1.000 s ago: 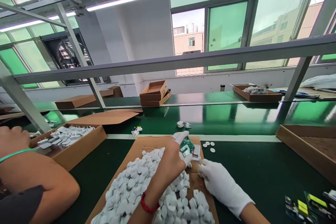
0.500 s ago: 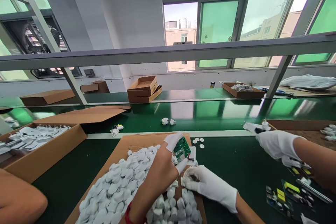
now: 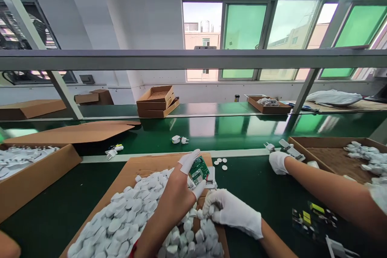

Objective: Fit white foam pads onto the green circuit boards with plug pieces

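Note:
My left hand (image 3: 183, 183), with white cots on its fingertips, grips a green circuit board (image 3: 199, 171) between thumb and fingers. A white plastic casing (image 3: 212, 178) sits just behind the board, with a bit of red wire between them. My right hand (image 3: 234, 213) wears a white glove and is at the edge of a heap of small white caps (image 3: 189, 236). Its fingers are curled together around what looks like one white cap (image 3: 213, 209). Left of it, a larger heap of flat white pieces (image 3: 130, 217) covers a cardboard sheet (image 3: 136, 165).
Several white discs (image 3: 224, 167) lie beyond my hands. A co-worker's gloved hand (image 3: 278, 163) touches white plug parts (image 3: 290, 149) by a cardboard tray (image 3: 317, 157). Circuit boards (image 3: 314, 217) lie at right. A box of white parts (image 3: 39, 181) stands left.
My right hand has dipped slightly into the caps, its fingers closing. My left hand keeps the board. The co-worker's hand at right has reached the tray's corner. The view has shifted rightward.

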### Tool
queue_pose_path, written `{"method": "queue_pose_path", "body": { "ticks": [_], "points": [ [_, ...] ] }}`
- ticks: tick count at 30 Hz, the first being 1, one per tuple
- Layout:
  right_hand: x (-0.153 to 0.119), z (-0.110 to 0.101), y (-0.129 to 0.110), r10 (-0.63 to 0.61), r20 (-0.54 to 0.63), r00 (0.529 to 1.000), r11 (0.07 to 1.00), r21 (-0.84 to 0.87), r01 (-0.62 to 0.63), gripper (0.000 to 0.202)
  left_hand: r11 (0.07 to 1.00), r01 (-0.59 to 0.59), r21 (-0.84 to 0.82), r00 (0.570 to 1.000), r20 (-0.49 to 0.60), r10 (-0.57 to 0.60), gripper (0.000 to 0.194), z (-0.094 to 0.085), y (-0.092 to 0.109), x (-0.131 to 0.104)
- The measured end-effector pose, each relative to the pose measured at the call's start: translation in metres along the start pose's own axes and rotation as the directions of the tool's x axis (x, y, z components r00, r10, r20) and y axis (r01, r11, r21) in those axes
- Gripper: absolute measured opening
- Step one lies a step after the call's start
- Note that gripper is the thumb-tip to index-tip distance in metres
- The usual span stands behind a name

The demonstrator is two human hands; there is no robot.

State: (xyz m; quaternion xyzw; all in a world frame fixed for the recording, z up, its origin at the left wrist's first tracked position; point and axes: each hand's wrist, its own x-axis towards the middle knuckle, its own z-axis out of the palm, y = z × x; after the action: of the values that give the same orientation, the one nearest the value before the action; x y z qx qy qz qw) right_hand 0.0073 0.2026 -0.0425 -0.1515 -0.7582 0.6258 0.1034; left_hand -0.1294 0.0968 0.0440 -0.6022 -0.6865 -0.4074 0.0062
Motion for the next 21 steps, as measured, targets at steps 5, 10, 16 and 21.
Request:
{"method": "queue_pose_path", "body": {
  "ticks": [5, 10, 16, 21],
  "points": [
    [0.002, -0.007, -0.001, 0.066, 0.018, 0.998, 0.992, 0.103, -0.067, 0.01, 0.995, -0.039, 0.087, 0.999, -0.02, 0.04, 0.054, 0.0, -0.012, 0.001],
    [0.005, -0.022, -0.003, 0.048, -0.023, 0.999, 0.966, 0.254, -0.041, 0.021, 0.984, -0.096, 0.148, 0.995, 0.024, 0.093, 0.053, 0.003, -0.026, 0.003],
    [0.012, -0.038, -0.009, -0.044, -0.625, 0.779, 0.91, 0.297, 0.29, 0.022, 0.996, 0.003, 0.088, 0.999, 0.039, -0.006, 0.059, 0.004, -0.019, 0.002],
    [0.0, -0.038, -0.024, -0.126, -0.775, 0.619, 0.828, 0.261, 0.496, 0.03, 0.999, 0.007, 0.033, 0.984, 0.175, -0.013, 0.062, 0.001, -0.003, -0.002]
  ]
}}
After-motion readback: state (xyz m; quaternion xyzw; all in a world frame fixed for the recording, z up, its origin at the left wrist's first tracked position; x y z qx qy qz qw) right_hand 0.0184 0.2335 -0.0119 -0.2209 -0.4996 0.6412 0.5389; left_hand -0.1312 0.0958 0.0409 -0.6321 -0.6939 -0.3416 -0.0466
